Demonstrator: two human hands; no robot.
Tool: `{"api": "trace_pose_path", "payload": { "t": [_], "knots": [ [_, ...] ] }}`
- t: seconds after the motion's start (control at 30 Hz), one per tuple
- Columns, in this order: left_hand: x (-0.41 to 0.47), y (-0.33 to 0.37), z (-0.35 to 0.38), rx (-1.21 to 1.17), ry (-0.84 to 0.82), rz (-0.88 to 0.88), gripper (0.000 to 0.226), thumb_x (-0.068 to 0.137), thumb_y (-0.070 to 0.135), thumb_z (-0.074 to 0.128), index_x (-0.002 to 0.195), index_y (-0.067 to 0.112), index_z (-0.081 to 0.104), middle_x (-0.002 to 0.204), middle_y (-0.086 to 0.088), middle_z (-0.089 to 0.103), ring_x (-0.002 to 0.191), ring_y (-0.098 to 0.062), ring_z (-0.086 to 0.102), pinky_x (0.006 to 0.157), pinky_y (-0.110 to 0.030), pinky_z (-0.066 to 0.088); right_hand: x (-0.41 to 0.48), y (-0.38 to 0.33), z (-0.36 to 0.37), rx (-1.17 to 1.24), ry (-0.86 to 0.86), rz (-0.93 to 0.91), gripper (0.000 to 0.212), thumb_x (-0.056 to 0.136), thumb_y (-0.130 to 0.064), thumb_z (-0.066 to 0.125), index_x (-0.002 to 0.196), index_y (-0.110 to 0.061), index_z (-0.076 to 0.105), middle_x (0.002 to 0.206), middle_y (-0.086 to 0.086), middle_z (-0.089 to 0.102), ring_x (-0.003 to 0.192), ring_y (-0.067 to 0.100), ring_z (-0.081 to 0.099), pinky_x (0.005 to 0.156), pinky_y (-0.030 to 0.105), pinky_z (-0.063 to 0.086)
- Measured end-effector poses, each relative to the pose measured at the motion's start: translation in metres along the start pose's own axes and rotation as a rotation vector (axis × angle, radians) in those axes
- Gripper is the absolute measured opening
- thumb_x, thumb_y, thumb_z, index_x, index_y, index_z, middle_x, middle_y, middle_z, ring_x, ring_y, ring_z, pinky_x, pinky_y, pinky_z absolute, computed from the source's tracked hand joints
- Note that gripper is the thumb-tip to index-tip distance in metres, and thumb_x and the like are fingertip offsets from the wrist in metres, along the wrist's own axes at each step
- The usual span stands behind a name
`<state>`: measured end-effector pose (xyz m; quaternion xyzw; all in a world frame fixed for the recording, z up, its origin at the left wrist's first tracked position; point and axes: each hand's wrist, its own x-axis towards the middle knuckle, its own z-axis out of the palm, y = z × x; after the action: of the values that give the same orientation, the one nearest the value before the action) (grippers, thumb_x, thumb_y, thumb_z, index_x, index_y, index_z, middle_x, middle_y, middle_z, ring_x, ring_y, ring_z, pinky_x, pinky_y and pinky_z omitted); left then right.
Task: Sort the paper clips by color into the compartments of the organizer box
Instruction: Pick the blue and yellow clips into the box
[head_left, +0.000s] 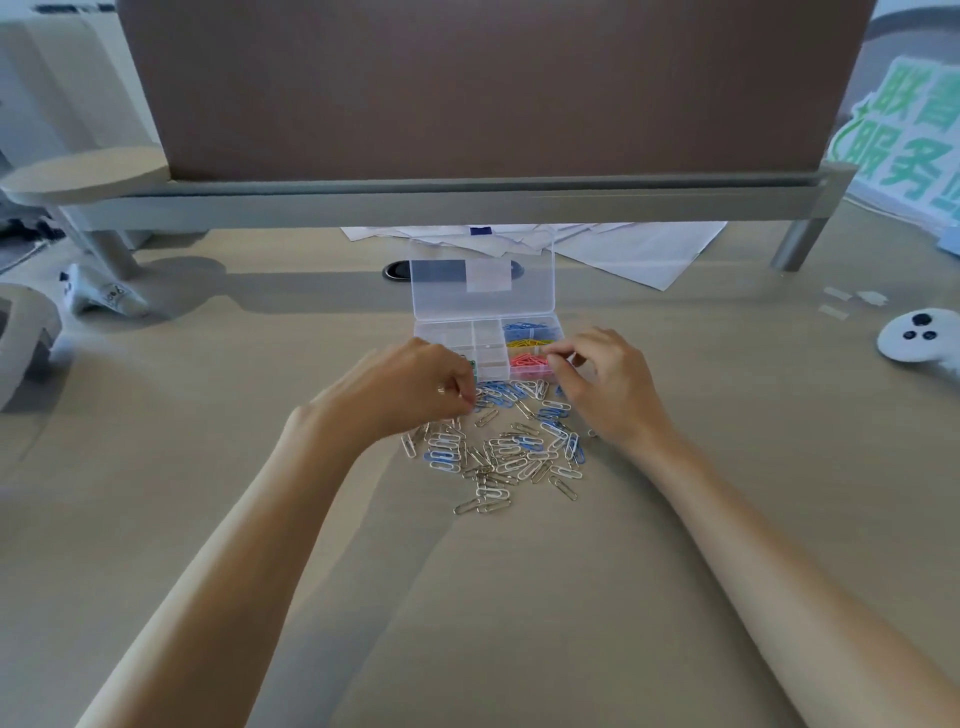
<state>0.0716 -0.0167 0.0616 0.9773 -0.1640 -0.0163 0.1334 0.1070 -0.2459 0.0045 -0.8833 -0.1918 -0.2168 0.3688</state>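
Note:
A clear organizer box (488, 364) stands with its lid up. Its right compartments hold blue clips (530, 328), yellow clips (527, 343) and pink clips (527, 362); a green clip (472, 366) shows at its left. A pile of white, silver and blue paper clips (501, 449) lies in front of it. My left hand (410, 387) has curled fingers pinched together at the pile's far left edge, apparently on a clip that the fingers hide. My right hand (605, 384) pinches a pale clip (551, 353) over the pink compartment.
Loose paper sheets (623, 249) lie behind the box under a raised shelf (467, 202). A white controller (917, 338) sits at the right edge, a crumpled wrapper (98, 296) at the left. A brown partition (493, 88) closes the back.

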Motion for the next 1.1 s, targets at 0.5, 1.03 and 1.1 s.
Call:
{"api": "trace_pose_path", "payload": {
  "t": [0.5, 1.03, 1.1],
  "knots": [
    [-0.065, -0.034, 0.045, -0.026, 0.33, 0.158, 0.033, 0.09, 0.053, 0.042, 0.097, 0.039, 0.07, 0.098, 0.02, 0.06, 0.093, -0.002, 0.053, 0.063, -0.034, 0.051, -0.053, -0.024, -0.006, -0.035, -0.065, -0.069, 0.008, 0.085, -0.022, 0.068, 0.088, -0.023, 0.075, 0.087, -0.015, 0.062, 0.092, 0.007, 0.049, 0.077, 0.024, 0.044],
    [-0.068, -0.026, 0.053, -0.024, 0.438, 0.18, 0.029, 0.095, 0.042, 0.041, 0.102, 0.035, 0.068, 0.097, 0.017, 0.059, 0.091, -0.008, 0.055, 0.053, -0.03, 0.048, -0.053, -0.021, 0.001, -0.153, -0.12, -0.115, 0.008, 0.081, -0.026, 0.074, 0.082, -0.018, 0.073, 0.083, -0.008, 0.062, 0.091, 0.014, 0.049, 0.08, 0.034, 0.044],
    [-0.068, -0.024, 0.053, -0.044, 0.415, 0.191, 0.032, 0.094, 0.045, 0.039, 0.102, 0.036, 0.069, 0.096, 0.017, 0.058, 0.091, -0.006, 0.054, 0.054, -0.029, 0.047, -0.052, -0.02, 0.002, -0.155, -0.112, -0.098, 0.006, 0.082, -0.025, 0.073, 0.081, -0.019, 0.072, 0.082, -0.009, 0.061, 0.09, 0.013, 0.049, 0.08, 0.034, 0.044]
  ]
}}
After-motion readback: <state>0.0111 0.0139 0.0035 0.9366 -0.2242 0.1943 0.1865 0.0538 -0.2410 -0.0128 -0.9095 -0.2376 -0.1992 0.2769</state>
